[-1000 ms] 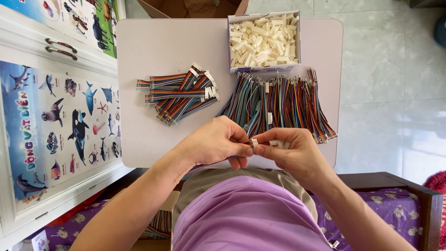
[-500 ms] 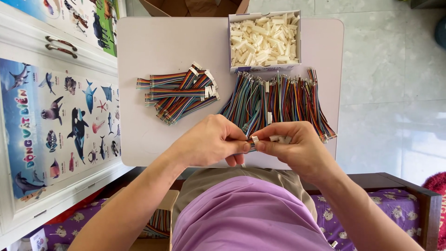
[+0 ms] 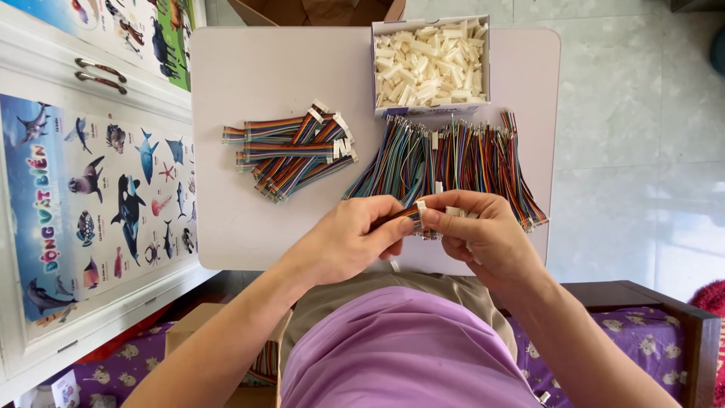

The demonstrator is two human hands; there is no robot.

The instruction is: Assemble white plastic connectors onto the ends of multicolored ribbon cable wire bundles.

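Note:
My left hand [image 3: 347, 238] pinches a short multicoloured ribbon cable [image 3: 400, 220] near its end, over the table's front edge. My right hand [image 3: 483, 234] holds a small white plastic connector [image 3: 421, 205] against that cable end, fingertips of both hands touching. Behind my hands lies a wide fan of loose multicoloured cables [image 3: 453, 162]. A pile of cables with white connectors fitted [image 3: 291, 147] lies to the left. An open box of white connectors [image 3: 430, 64] stands at the table's far side.
The small pale table [image 3: 257, 68] stands between a white cabinet with animal posters [image 3: 91, 174] on the left and tiled floor [image 3: 634, 136] on the right. A cardboard box [image 3: 317, 9] sits beyond the table. A dark wooden bench with purple fabric [image 3: 649, 325] is under me.
My hands have shifted slightly, fingertips working the connector and cable end together; the piles and the box have not moved.

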